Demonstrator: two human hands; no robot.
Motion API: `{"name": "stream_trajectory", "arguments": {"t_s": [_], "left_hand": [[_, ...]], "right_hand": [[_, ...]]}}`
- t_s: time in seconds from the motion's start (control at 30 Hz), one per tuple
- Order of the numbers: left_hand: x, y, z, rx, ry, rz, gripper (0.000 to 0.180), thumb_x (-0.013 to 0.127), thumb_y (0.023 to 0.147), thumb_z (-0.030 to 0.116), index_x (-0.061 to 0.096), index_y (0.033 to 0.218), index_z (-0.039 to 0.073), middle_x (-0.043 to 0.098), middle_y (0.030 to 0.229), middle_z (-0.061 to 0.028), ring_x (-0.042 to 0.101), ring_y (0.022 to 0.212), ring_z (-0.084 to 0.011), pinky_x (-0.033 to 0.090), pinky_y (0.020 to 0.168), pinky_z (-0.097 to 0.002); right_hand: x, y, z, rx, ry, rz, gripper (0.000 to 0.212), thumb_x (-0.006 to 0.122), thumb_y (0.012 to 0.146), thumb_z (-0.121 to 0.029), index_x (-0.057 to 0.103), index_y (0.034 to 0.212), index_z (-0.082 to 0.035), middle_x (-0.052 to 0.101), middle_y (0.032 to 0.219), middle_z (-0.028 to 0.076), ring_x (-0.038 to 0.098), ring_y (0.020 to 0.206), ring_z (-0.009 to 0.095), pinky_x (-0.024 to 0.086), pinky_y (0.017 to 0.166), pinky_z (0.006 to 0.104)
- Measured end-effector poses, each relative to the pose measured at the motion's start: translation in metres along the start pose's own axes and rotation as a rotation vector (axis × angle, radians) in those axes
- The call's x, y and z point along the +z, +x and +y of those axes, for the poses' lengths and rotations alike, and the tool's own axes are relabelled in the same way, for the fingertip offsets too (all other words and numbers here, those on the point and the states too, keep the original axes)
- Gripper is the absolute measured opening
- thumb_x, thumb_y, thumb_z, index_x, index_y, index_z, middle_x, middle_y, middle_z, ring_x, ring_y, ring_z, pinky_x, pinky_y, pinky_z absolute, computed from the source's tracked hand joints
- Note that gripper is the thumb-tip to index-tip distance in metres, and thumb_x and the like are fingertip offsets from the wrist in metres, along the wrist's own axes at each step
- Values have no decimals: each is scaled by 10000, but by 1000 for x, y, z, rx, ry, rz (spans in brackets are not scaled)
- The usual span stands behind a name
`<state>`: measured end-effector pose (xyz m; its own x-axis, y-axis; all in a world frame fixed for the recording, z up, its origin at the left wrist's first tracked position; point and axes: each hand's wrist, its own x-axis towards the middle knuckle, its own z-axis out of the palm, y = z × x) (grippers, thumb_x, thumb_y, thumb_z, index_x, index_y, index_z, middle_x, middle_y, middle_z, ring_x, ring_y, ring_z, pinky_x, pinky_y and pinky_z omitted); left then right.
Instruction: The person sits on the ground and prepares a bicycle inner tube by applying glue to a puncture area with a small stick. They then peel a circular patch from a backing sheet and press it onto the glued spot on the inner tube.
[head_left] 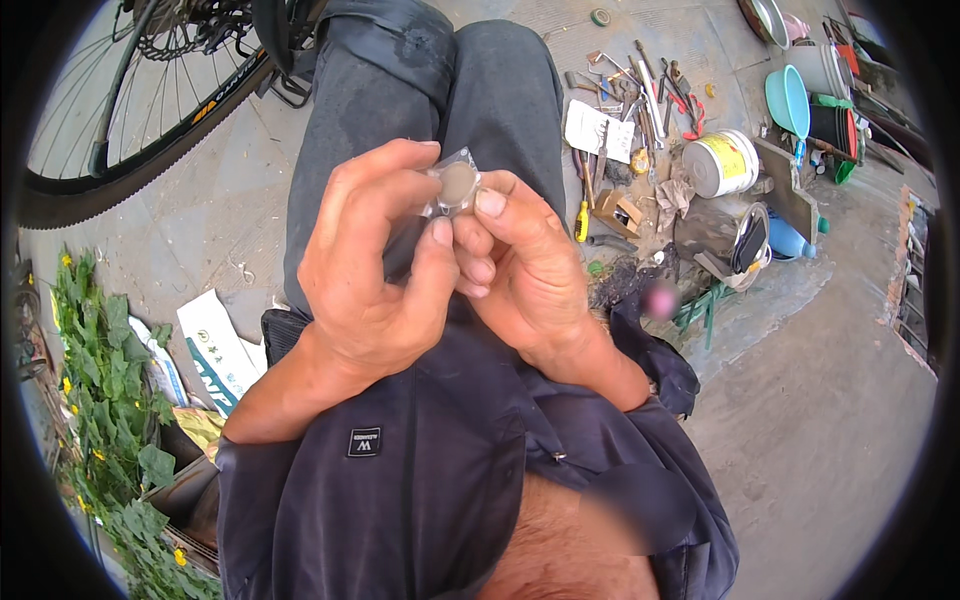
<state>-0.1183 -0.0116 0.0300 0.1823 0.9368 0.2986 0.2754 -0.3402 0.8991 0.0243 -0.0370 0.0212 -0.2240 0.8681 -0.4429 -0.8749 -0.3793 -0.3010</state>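
Observation:
A small clear plastic packet (465, 160) with a round grey disc (458, 185) inside is held up above my lap. My left hand (370, 255) pinches its left side between thumb and fingertips. On the other side my right hand (535, 265) grips the packet's edge, thumb on top and fingers curled under. The packet's lower edge is partly hidden by my fingers, and I cannot make out what exactly the disc is. Below the hands are my dark trousers (500, 90) and a dark jacket (350, 500).
A bicycle wheel (215, 120) stands at the upper left. Right of my knees lie scattered hand tools, with a yellow-handled screwdriver (582, 222). Beyond them are a white bucket (720, 165) and a teal basin (788, 100). Leafy plants (105, 370) and a white sack (215, 345) are left.

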Motion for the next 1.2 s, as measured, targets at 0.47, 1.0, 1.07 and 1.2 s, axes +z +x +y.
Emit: {"name": "stream_trajectory", "arguments": {"t_s": [0.47,1.0,1.07,1.2], "left_hand": [[3,0,-10,83,38,-28,410,613,784,-125,555,1181,-39,570,1240,-218,627,1071,-267,546,856,-335],[0,10,-11,265,206,89,231,708,717,-116,674,913,3,673,867,-120,681,694,-224,535,577,-300],[-1,10,-11,263,218,78,225,711,713,-115,675,901,3,668,850,-113,677,676,-223,532,566,-302],[-2,12,-9,268,240,33,223,712,711,-110,676,896,8,661,838,-104,672,667,-224,527,555,-303]], "right_hand": [[6,-3,-2,46,9,34,130,615,974,-153,628,1012,-30,524,651,-11,442,508,50,377,472,220],[5,-16,-1,-115,-391,172,159,661,955,-127,633,1057,-9,580,704,8,494,562,57,412,527,214],[0,-17,0,-362,-680,192,199,694,932,-123,633,1077,-2,614,778,29,536,624,68,442,570,212],[-6,-11,-19,-1005,-1350,68,325,803,780,-105,674,1067,-24,649,1014,98,614,817,175,497,680,264]]}}
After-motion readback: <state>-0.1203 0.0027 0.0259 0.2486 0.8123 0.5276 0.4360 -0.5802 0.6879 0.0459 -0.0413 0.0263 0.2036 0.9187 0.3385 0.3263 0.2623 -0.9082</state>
